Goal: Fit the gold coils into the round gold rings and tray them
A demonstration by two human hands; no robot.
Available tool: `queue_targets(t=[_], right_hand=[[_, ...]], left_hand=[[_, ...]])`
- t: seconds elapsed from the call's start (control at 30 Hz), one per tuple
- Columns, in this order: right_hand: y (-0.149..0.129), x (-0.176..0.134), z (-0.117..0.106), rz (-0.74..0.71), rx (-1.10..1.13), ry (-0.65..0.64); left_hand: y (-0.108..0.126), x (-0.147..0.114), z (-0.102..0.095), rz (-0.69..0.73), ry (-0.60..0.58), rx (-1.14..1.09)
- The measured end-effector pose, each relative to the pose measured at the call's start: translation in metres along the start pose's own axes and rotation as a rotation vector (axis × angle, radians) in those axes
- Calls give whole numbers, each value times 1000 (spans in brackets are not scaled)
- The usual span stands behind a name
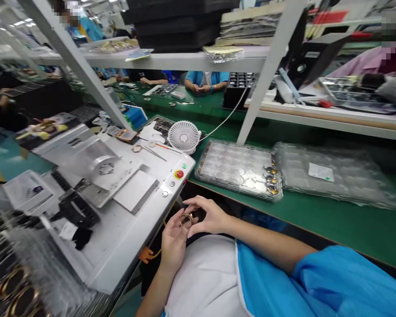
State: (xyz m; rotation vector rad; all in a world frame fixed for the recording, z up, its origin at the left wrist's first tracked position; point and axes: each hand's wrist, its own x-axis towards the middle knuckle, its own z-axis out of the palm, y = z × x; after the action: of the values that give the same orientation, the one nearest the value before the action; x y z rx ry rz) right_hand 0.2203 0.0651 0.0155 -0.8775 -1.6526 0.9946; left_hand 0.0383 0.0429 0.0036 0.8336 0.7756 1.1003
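Close in front of my body, my left hand [173,240] holds a small round gold-rimmed part [186,220], which looks like a watch case, between thumb and fingertips. My right hand [211,216] curves around the part from the other side, thumb and fingers at its rim. The fingers partly cover the piece, so its finer details are hidden. Beyond my hands, a clear plastic tray [232,169] lies on the green bench, with several similar gold-and-dark parts [271,179] along its right side.
At left stands a white machine [128,237] with a red stop button [179,174] and tweezers [155,152] on top. A white fan [184,137] is behind it. Wrapped trays [336,174] lie at right. A slanted shelf post [267,70] rises beyond the bench. More gold-rimmed parts [18,286] sit lower left.
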Motion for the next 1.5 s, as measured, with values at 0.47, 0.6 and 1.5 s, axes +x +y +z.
queue_targets(t=[0.47,0.6,1.5], right_hand=[[-3,-29,-245,580,-1057,201],[8,-52,-294,711,-1118,217],[-27,18,3,335,366,-36]], left_hand=[[-1,-20,-30,13,243,108],[-2,-18,-34,-12,194,134],[40,-30,1,26,-191,142]])
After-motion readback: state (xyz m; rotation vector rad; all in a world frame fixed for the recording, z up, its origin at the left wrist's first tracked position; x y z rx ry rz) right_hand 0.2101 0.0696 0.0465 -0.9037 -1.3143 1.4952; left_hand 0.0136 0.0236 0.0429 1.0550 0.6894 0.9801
